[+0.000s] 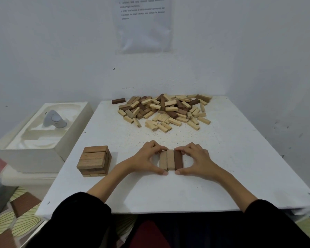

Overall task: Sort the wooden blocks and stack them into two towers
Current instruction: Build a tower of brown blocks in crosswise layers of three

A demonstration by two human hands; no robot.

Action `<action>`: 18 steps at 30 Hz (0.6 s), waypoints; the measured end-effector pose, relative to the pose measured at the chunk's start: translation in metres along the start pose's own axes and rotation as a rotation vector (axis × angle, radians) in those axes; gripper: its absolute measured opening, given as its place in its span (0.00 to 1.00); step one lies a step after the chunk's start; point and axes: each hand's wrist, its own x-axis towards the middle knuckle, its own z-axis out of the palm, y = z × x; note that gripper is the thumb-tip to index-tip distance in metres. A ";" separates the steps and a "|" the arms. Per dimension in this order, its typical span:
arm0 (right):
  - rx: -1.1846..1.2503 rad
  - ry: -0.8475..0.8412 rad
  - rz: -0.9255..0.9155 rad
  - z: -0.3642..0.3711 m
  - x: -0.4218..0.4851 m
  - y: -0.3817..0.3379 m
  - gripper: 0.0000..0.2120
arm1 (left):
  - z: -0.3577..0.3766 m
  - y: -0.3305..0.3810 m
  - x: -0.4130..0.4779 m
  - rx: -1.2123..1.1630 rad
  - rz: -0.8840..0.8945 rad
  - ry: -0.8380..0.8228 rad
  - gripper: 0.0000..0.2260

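Wood in two shades makes up the row (171, 159): three blocks lying flat and side by side, near the front of the table (150, 194). Two are pale and the one on the right is dark brown. The left hand (147, 158) curls round the left side of the row, with its fingers at the far end and its thumb at the near end. The right hand (195, 158) does the same on the right side. Both hands squeeze the row so the blocks touch and line up.

I think this is the bottom layer of the second tower, and it is being made neat. The next move needs a soft let-go, so the row does not slide apart. Then a hand must reach far back for more blocks and lay them across the top.

To the left of the row stands a short stack (95, 161) of mid-brown blocks, a few layers high. At the back of the table lies the big pile (165, 110), pale and dark blocks all mixed up. A white box (43, 136) sits off the table to the left. A paper (143, 24) hangs on the wall.
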 end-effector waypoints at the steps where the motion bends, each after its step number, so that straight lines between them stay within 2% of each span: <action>1: 0.005 -0.010 -0.002 -0.001 0.000 -0.001 0.39 | 0.000 0.000 0.000 -0.003 0.004 0.010 0.39; 6: 0.020 -0.067 -0.034 -0.004 0.003 -0.004 0.34 | 0.007 -0.003 -0.004 -0.040 0.025 0.089 0.38; 12: 0.001 -0.017 -0.027 0.001 0.004 -0.005 0.40 | 0.010 -0.006 -0.007 -0.097 0.049 0.124 0.35; 18: 0.001 -0.010 -0.075 0.005 0.004 -0.007 0.38 | 0.017 -0.003 -0.013 -0.117 0.086 0.204 0.32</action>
